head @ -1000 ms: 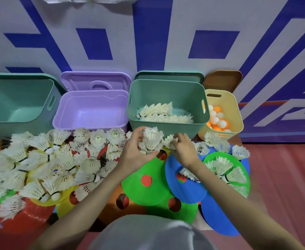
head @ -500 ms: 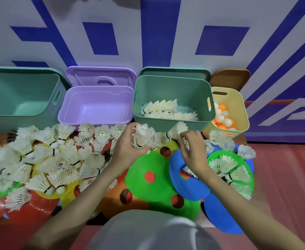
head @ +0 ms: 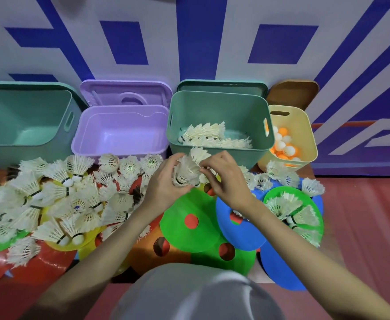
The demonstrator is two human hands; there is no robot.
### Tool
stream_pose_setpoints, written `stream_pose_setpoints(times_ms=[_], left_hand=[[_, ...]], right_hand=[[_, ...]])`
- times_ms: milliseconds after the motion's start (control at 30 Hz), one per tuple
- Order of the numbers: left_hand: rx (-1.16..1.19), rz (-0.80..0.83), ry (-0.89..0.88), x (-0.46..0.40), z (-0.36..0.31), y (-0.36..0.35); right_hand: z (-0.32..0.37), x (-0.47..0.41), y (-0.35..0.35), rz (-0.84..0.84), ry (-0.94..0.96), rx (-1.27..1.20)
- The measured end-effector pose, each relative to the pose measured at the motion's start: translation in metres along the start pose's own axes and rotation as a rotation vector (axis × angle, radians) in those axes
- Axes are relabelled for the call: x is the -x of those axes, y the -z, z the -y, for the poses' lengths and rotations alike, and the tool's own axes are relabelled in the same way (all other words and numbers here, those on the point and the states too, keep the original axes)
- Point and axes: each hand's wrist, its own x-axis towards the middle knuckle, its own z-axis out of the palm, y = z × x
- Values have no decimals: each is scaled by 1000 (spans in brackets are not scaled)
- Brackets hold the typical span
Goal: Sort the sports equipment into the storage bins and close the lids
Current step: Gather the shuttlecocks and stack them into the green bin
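Observation:
My left hand (head: 164, 183) and my right hand (head: 226, 179) meet over a small bunch of white shuttlecocks (head: 189, 168), both gripping it just in front of the green bin (head: 217, 155). That bin holds several shuttlecocks (head: 210, 137) lying flat. A big heap of loose shuttlecocks (head: 58, 199) covers the floor at the left, and a few more (head: 288, 204) lie on discs at the right. The yellow bin (head: 304, 135) holds orange and white ping-pong balls (head: 284, 146).
An empty purple bin (head: 120, 153) and a large teal bin (head: 28, 148) stand at the left, lids propped behind against the blue-white wall. Flat discs lie on the red floor: green (head: 189, 236), blue (head: 240, 236), orange (head: 143, 255), red (head: 41, 262).
My right hand has come left with a shuttlecock to join my left hand, and both have risen slightly toward the green bin. The bunch in my left hand has grown.

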Motion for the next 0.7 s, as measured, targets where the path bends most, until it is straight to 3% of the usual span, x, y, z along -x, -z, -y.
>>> stream_pose_setpoints(times_ms=[200, 400, 467, 600, 700], left_hand=[[7, 15, 49, 4, 6, 4], [124, -110, 167, 1, 8, 13], [123, -111, 185, 0, 10, 17], [139, -108, 197, -2, 13, 18], [149, -113, 188, -3, 12, 18]], right_hand=[[-10, -13, -3, 177, 10, -65], [-37, -18, -11, -5, -208, -61], [-54, -15, -17, 187, -216, 52], [-72, -7, -35, 731, -132, 317], [-77, -8, -46, 821, -138, 453]])
